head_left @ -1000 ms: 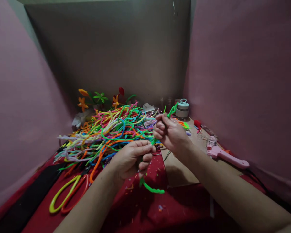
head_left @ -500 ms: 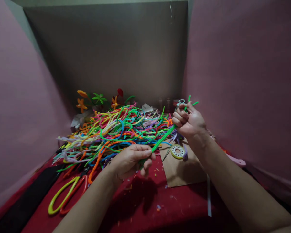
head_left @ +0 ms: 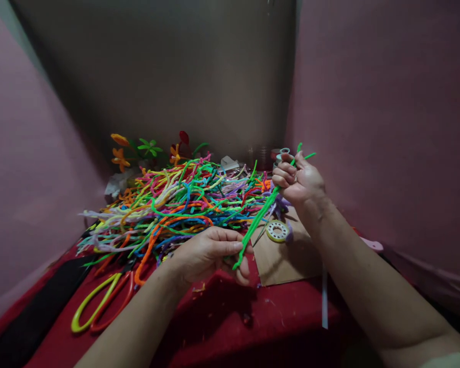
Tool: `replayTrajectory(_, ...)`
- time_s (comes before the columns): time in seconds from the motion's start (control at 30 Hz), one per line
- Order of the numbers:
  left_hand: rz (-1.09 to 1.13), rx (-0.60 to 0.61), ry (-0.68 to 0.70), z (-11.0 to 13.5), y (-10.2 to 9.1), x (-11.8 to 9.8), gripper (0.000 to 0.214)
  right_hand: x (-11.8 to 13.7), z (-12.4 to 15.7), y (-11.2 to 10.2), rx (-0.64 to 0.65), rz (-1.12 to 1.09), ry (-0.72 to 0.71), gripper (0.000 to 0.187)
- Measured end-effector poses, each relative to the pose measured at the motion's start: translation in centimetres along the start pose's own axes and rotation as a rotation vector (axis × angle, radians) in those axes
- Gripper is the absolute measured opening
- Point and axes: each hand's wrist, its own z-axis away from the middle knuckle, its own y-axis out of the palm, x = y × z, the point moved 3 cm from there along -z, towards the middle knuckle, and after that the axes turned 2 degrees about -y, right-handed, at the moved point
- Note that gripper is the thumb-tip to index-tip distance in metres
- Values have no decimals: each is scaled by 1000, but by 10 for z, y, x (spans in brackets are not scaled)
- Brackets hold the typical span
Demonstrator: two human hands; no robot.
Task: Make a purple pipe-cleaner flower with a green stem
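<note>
Several bright green pipe cleaners run slantwise between my two hands, side by side. My right hand is raised and closed round their upper part, and two green tips stick out above the fingers. Lower down, my left hand pinches the bundle near its bottom end between thumb and fingers. The lower tips show just past the thumb, slightly bent. Behind my left hand lies a big heap of multicoloured pipe cleaners.
Scissors with yellow and red handles lie at left on the red cloth. A tape roll sits on brown cardboard. Pipe-cleaner flowers stand behind the heap. A white strip hangs below the cardboard.
The view has shifted slightly. The pipe cleaners' lower ends now show beyond my left thumb, and the strands look more spread apart. Both hands keep their hold.
</note>
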Motion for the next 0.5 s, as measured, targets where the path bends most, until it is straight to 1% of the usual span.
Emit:
replayTrajectory(0.13,20,39,6,0,0,1,19,3,-2,-2,-25,34,-41,52)
replayTrajectory(0.23,42,35,9,1,0,2,19,2,-2,-2,-26,67,-69,52)
replayTrajectory(0.37,-55,-37,52,0,-2,1,20,0,0,1,-27,63,-60,51)
replayTrajectory(0.47,-199,-111,123,0,0,-4,13,-3,2,3,-73,44,-32,48)
replayTrajectory(0.5,-239,-149,140,1,2,-6,14,-5,2,3,-93,38,-25,47)
